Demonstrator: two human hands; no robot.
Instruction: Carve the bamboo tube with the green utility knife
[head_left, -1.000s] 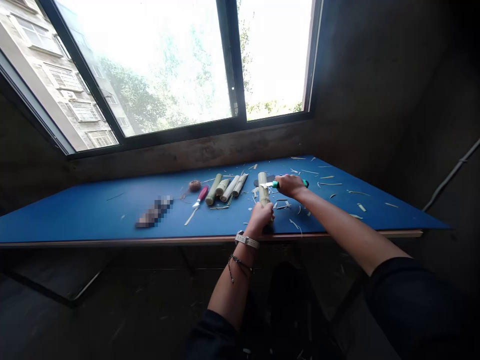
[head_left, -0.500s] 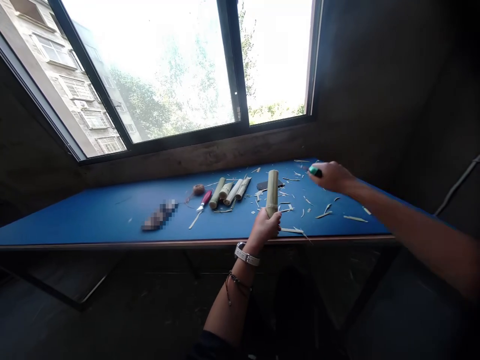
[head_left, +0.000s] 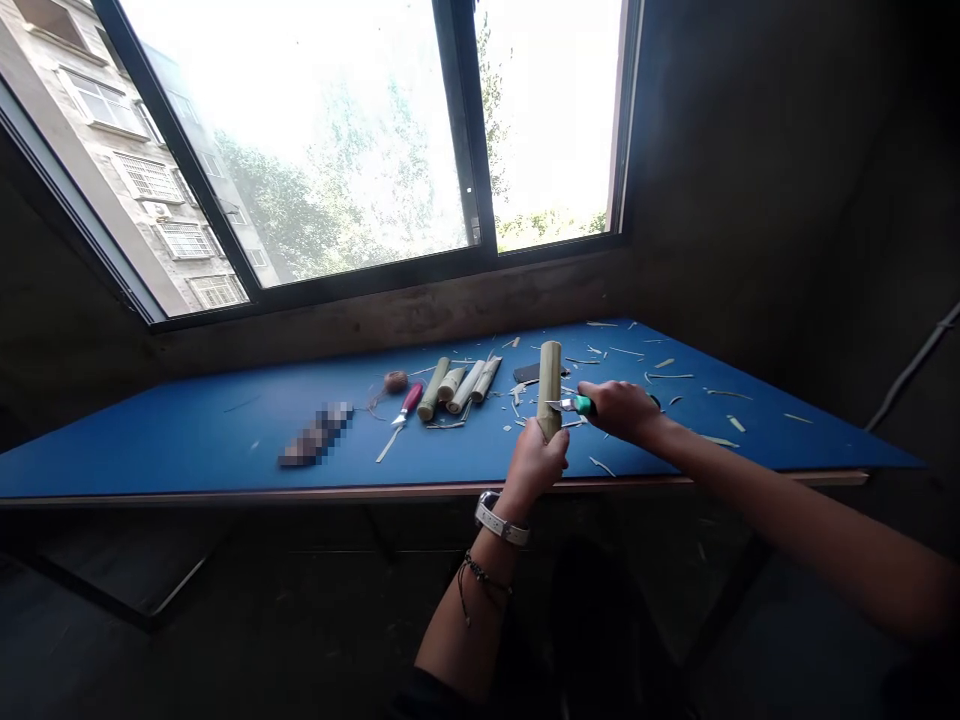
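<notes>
My left hand [head_left: 537, 460] is wrapped round the lower end of a pale green bamboo piece [head_left: 550, 372], which stands nearly upright at the table's front edge. In my right hand [head_left: 622, 408] is a knife [head_left: 583, 405] with a green and black handle. Its blade points left and lies against the bamboo just above my left hand. Fingers of the left hand hide the bamboo's bottom end. A white watch strap and a dark cord bracelet are on my left wrist.
Several cut bamboo pieces [head_left: 466, 385] lie left of my hands. Beside them are a red-handled knife [head_left: 409, 402] and a ball of twine [head_left: 395, 381]. Shavings [head_left: 729, 394] litter the right of the blue table [head_left: 187, 430]. A dark flat object [head_left: 527, 373] lies behind the bamboo.
My right hand has brought the knife down and to the left, from out beyond the bamboo onto its side near my left hand. The left hand keeps its grip, shifted slightly.
</notes>
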